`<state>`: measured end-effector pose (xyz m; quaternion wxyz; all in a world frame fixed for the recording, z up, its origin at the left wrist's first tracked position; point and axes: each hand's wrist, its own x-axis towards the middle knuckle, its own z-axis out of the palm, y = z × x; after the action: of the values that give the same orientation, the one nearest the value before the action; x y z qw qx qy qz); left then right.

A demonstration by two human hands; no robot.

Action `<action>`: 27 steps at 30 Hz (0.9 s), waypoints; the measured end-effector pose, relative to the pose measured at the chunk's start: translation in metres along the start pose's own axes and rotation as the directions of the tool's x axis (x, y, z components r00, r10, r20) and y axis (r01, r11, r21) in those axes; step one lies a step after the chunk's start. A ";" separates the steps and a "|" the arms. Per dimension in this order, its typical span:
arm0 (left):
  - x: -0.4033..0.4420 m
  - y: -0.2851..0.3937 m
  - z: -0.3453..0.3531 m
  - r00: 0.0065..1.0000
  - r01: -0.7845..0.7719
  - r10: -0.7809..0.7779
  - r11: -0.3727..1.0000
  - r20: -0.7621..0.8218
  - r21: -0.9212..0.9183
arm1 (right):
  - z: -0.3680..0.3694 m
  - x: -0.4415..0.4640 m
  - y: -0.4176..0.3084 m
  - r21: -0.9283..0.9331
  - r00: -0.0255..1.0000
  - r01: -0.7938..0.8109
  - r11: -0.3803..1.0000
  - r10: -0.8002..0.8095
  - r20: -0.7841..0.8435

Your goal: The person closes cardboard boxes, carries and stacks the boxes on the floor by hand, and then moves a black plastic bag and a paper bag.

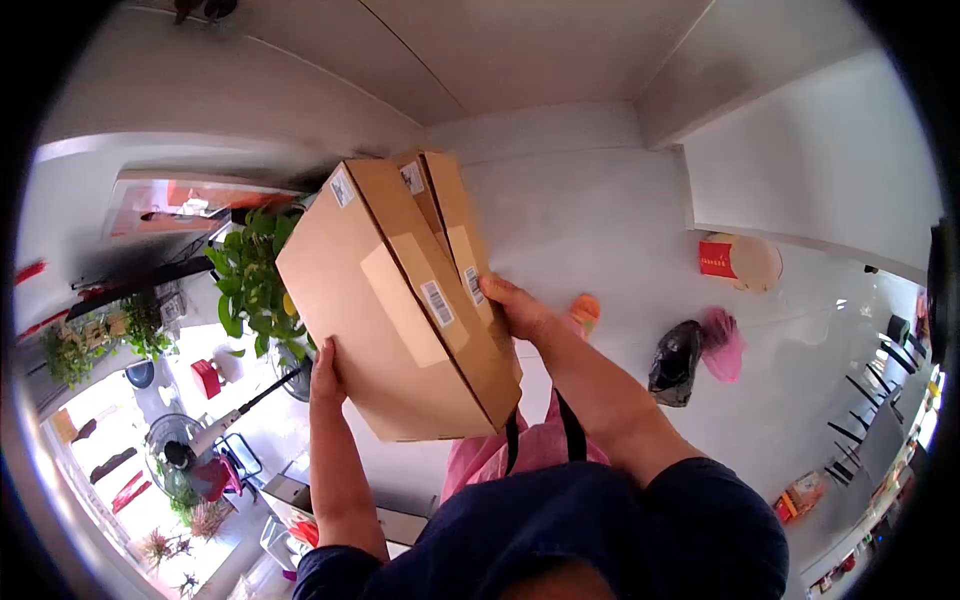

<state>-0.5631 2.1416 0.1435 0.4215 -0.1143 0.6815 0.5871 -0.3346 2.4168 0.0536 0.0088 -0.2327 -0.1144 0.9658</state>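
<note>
The left hand grips a wide box — the right hand, a slimmer box beside it. A leafy plant stands near.

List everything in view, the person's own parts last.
Wider box: 1, brown, centre
Narrower box: 1, brown, beside the wider
Large plant: 1, green, left of boxes
Smaller plants: several, green, far left
Fan: 1, black-hubbed, lower left
Bucket: 1, red and cream, right
Bags: 2, black and pink, floor, right
Furniture legs: several, dark, far right
Cloth: 1, pink, below boxes
Sleeves: 2, dark blue, bottom
Left hand: 1, bare, holding the wider box
Right hand: 1, bare, holding the narrower box
</note>
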 end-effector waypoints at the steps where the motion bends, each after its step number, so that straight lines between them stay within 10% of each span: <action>1: 0.013 0.006 -0.003 1.000 -0.001 0.001 1.000 0.006 0.006 | -0.009 0.018 0.006 0.003 1.000 0.008 1.000 -0.008 0.000; 11: 0.092 0.017 -0.030 0.998 -0.021 0.014 0.992 0.056 0.126 | -0.051 0.105 0.060 0.138 0.982 0.093 0.986 -0.068 -0.174; 13: 0.087 0.024 -0.024 0.998 0.041 -0.046 0.988 0.031 0.148 | -0.041 0.100 0.057 -0.056 0.979 0.108 0.993 -0.116 -0.169; 14: 0.082 0.029 -0.017 0.999 0.011 -0.020 0.984 0.046 0.178 | -0.026 0.092 0.052 -0.424 0.897 -0.066 0.903 -0.132 -0.421; 22: 0.089 0.079 0.017 0.991 -0.110 0.073 0.923 0.112 0.368 | -0.007 0.131 0.063 -0.442 0.835 0.230 0.867 -0.409 -0.368; 25: 0.101 0.092 0.027 0.980 -0.178 0.122 0.895 0.158 0.409 | -0.018 0.149 0.059 -0.082 0.813 0.379 0.922 -0.374 -0.447; 27: 0.114 0.096 0.023 0.979 -0.159 0.088 0.895 0.186 0.418 | -0.008 0.129 0.048 -0.341 0.807 0.314 0.886 -0.438 -0.395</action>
<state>-0.6862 2.2286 0.1313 0.4521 0.0734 0.7635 0.4552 -0.4447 2.3805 -0.0217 0.1980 -0.4268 -0.2783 0.8374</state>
